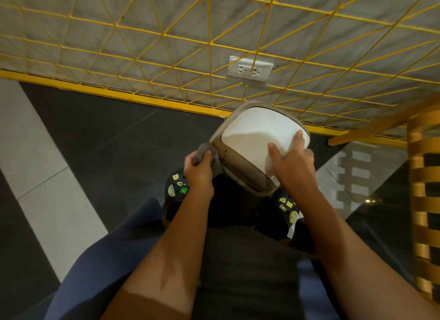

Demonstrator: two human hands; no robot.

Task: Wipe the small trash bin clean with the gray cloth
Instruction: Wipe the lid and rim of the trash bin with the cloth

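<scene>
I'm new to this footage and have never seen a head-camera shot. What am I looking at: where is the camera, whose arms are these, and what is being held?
There is no machine here. The single picture comes from a wide-angle camera worn on a person's head and looking down, so the two arms reaching in from the bottom are the wearer's own. The left hand grips a bunched gray cloth against the beige side of a small trash bin. The right hand steadies the bin, thumb on its white lid and fingers curled over the lid's edge. Below are the person's dark shoes on a floor of dark and light tiles. Behind the bin a yellow wire grid stands before a gray wall with a socket. A wooden chair is at the right.
</scene>
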